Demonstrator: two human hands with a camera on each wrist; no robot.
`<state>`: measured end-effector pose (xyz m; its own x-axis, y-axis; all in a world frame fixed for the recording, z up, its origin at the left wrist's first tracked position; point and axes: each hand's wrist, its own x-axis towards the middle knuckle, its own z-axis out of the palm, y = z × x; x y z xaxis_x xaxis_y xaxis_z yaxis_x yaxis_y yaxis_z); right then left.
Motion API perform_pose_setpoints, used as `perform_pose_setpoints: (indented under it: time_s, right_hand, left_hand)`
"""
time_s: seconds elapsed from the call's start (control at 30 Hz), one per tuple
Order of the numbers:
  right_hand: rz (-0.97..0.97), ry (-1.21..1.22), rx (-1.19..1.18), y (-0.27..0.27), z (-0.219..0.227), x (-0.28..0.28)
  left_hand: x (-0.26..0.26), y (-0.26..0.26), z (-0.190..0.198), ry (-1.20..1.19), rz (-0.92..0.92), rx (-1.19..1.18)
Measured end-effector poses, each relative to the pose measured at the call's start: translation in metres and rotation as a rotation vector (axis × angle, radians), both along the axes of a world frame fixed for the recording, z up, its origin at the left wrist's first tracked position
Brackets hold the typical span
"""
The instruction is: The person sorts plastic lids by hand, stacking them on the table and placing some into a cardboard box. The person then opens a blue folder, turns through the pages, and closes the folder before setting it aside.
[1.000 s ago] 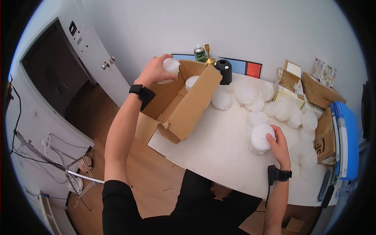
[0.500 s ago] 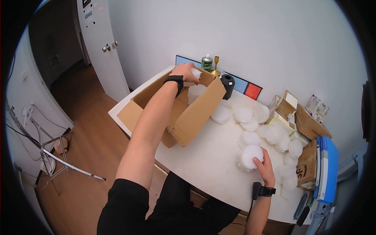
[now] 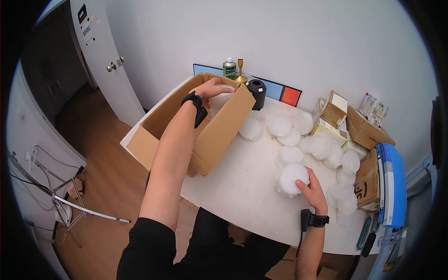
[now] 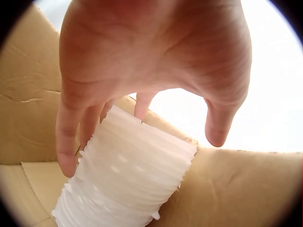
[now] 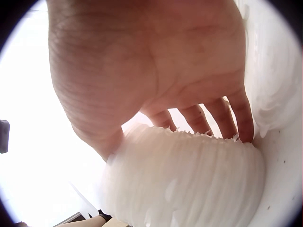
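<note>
Inside the tilted cardboard box [image 3: 221, 133], my left hand [image 3: 207, 89] reaches over a stack of white plastic lids [image 4: 128, 170]. In the left wrist view the thumb stands apart from this stack, while the loosely extended fingers lie along its far side. On the table, my right hand [image 3: 313, 190] holds another stack of lids [image 3: 292, 179], thumb on the near side and fingers round the other. The right wrist view shows this stack's ridged side [image 5: 184, 179] below the palm.
Several loose piles of lids [image 3: 322, 147] spread over the white table [image 3: 242, 200]. Behind the box stand a spray can [image 3: 229, 69], a gold candlestick [image 3: 240, 72] and a black canister [image 3: 256, 94]. Small boxes [image 3: 335, 108] and blue folders [image 3: 392, 184] line the right side.
My left hand has carried the stack of lids from above the box's left side down into it, and its thumb now stands off the stack. The right hand keeps its hold. The head view has shifted.
</note>
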<state>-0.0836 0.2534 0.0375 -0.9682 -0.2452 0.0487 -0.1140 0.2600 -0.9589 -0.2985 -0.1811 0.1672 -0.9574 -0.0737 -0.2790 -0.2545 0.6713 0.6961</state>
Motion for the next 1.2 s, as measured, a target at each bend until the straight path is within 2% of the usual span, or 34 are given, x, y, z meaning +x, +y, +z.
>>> perform_pose_setpoints:
  time_s: [0.1, 0.2, 0.23, 0.3, 0.37, 0.43, 0.5, 0.57, 0.7, 0.8, 0.93, 1.0, 1.13, 1.2]
  right_hand:
    - [-0.013, 0.004, 0.005, 0.0, 0.001, 0.002]
    - [-0.043, 0.033, -0.004, 0.0, -0.002, 0.003]
    - [-0.027, 0.026, -0.001, -0.001, 0.001, 0.004]
    - [-0.032, 0.014, -0.002, 0.001, 0.004, 0.004]
    - [-0.001, 0.045, 0.009, 0.001, 0.003, 0.004]
    - [0.012, 0.063, -0.009, 0.001, 0.005, 0.003]
    - [-0.007, 0.058, -0.03, 0.002, 0.002, 0.008]
    - [0.06, 0.054, 0.013, 0.004, 0.003, 0.006]
    - [0.109, 0.049, -0.022, 0.005, 0.004, 0.008]
    - [0.091, 0.036, -0.053, 0.004, -0.001, 0.007]
    - [0.114, 0.086, -0.002, 0.004, 0.001, 0.008]
    - [0.153, 0.138, 0.011, 0.004, 0.001, 0.009]
    - [0.196, 0.17, -0.028, 0.006, 0.0, 0.007]
    - [0.203, 0.188, -0.009, 0.005, 0.0, 0.007]
  left_hand:
    - [-0.01, -0.002, -0.008, 0.027, -0.018, 0.112]
    - [-0.01, 0.003, -0.005, 0.061, -0.028, 0.009]
    - [-0.014, 0.003, -0.004, 0.176, -0.084, -0.149]
    - [-0.025, 0.001, 0.004, 0.315, -0.058, -0.203]
    - [-0.004, 0.024, 0.039, 0.417, -0.015, -0.271]
    - [0.021, 0.052, 0.062, 0.66, -0.092, -0.31]
    - [0.068, 0.089, 0.084, 0.746, -0.3, -0.214]
    - [0.101, 0.118, 0.091, 0.784, -0.511, -0.286]
    - [0.163, 0.16, 0.06, 0.787, -0.839, -0.356]
    - [0.192, 0.175, 0.017, 0.603, -1.019, -0.275]
    - [0.195, 0.19, -0.042, 0.451, -1.017, -0.149]
    - [0.191, 0.196, -0.057, 0.219, -0.814, 0.026]
    - [0.176, 0.2, -0.071, 0.105, -0.832, 0.113]
    - [0.168, 0.201, -0.076, 0.058, -0.904, 0.139]
